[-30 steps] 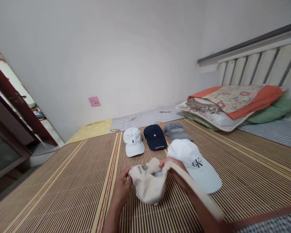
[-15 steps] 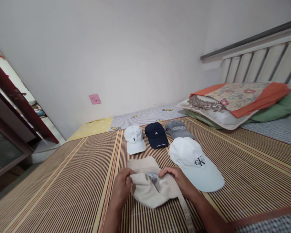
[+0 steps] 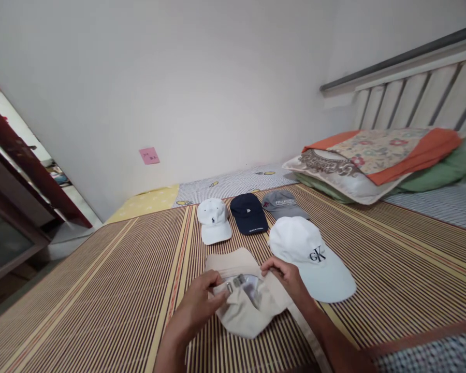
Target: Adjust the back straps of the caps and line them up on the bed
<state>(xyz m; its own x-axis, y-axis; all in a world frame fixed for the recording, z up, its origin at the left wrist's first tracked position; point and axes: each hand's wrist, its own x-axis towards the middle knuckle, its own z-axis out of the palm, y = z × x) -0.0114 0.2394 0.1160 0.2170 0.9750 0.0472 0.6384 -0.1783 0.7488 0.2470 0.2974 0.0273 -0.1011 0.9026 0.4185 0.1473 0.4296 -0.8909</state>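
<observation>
A beige baseball cap (image 3: 244, 317) lies upside down on the striped mat (image 3: 112, 290), its brim pointing away from me and its inside showing. My left hand (image 3: 196, 305) pinches the cap's left edge between thumb and fingers, beside a small metal buckle (image 3: 229, 287). At the right edge, my right hand (image 3: 285, 277) holds the fabric in a pinch. A loose beige strap (image 3: 308, 334) trails from the cap under my right forearm. Close by on the right sits a white cap with black letters (image 3: 306, 248).
Beyond the beige cap are a white cap with a small dark logo (image 3: 213, 220), a navy cap (image 3: 249, 213) and a grey cap (image 3: 283, 203). Pillows (image 3: 376, 155) are stacked at the far right against the slatted headboard (image 3: 419, 96). A white wall (image 3: 225, 93) rises behind.
My left hand has turned, its thumb now over the cap's edge near the buckle, which shows more clearly. My right hand has shifted slightly up and right, still holding the edge.
</observation>
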